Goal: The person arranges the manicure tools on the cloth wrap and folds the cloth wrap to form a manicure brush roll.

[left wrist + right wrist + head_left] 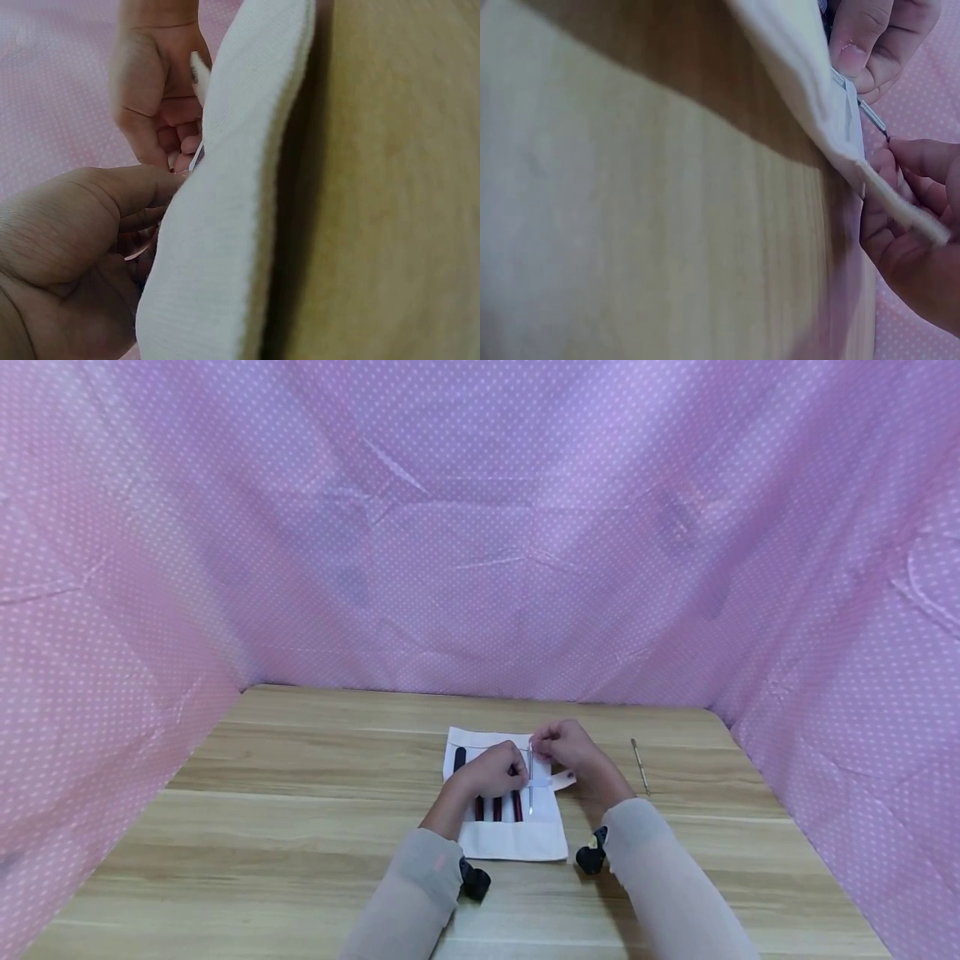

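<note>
Just right of centre in the lower frame, the slim metal tool (531,799) runs lengthwise over the white pouch (510,842). I judge it light, stiff and slippery, best taken near its upper end, where my right hand (567,747) pinches it, forearm angled inward. My left hand (491,770), knuckles up, pinches the pale band (850,101) beside it.

A: both hands in there?
B: yep, left hand (75,240) at lower left, fingers curled, thumb tip right by the edge of a white cloth (217,202). right hand (155,86) is just above it.
A: anything near the fingertips?
B: thin pale strip (196,157), mostly hidden. wooden tabletop (405,180) on the right, pink dotted fabric (52,90) upper left.
</note>
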